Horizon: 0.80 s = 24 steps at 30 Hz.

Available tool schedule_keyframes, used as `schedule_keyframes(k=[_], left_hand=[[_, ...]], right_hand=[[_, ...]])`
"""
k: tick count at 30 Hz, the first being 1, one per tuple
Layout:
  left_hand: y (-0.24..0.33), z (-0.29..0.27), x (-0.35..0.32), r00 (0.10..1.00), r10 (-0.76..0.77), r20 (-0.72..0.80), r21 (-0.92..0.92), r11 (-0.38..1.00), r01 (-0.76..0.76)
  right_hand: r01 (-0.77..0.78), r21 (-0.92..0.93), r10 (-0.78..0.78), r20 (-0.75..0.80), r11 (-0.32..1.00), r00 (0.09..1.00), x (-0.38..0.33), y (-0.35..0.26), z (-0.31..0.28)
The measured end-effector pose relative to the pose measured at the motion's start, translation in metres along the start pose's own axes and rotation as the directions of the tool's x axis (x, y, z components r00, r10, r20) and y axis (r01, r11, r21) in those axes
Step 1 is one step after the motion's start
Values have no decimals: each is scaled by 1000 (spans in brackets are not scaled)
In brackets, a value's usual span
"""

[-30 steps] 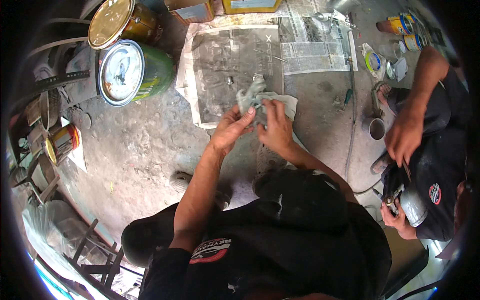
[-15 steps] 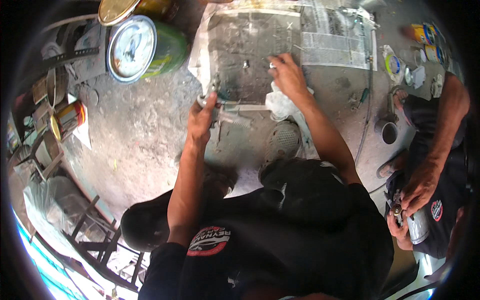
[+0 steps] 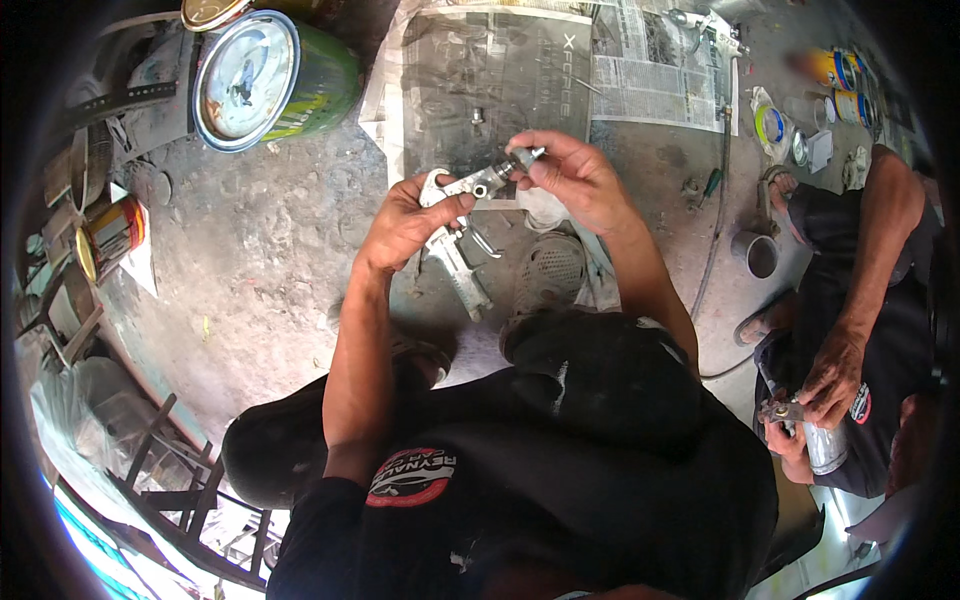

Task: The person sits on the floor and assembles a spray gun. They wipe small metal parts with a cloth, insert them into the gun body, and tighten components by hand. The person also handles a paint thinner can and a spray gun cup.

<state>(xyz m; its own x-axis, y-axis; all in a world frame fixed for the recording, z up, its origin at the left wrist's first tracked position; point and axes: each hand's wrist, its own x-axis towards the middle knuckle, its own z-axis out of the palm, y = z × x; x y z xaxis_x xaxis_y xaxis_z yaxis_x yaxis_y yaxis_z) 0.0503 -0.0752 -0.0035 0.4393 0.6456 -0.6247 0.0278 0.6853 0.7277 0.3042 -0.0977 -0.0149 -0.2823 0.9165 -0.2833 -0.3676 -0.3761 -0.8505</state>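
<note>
Silver gun (image 3: 453, 263) in both hands

The left hand (image 3: 402, 222) wraps its body; the right hand (image 3: 578, 183) pinches a dark piece (image 3: 524, 158) at the barrel's end, having come in from over the paper (image 3: 430, 90). Work now seems centred there. The barrel points right and slightly away; the handle, its longer axis, slants nearer, above the floor (image 3: 270, 270).

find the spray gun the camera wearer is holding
In the head view, the silver spray gun is just above centre, near the dark sheet's lower edge, gripped by the left hand, with the right hand at its upper-right end.
</note>
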Motion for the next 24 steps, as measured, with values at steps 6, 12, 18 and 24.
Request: schedule_keyframes(k=[6,12,18,24], left_hand=[[14,5,-7,1000,21,5,97,995,-21],[17,9,-8,1000,-2,-27,177,984,7],[28,12,-13,998,-38,-54,294,954,52],[15,2,-8,1000,-25,8,140,990,24]], right_hand=[[46,77,-52,75,996,996,2,-3,1],[-43,-104,54,107,994,993,0,-7,1],[-42,-225,74,134,973,988,-2,-10,1],[14,-135,-2,90,991,996,3,-6,9]])
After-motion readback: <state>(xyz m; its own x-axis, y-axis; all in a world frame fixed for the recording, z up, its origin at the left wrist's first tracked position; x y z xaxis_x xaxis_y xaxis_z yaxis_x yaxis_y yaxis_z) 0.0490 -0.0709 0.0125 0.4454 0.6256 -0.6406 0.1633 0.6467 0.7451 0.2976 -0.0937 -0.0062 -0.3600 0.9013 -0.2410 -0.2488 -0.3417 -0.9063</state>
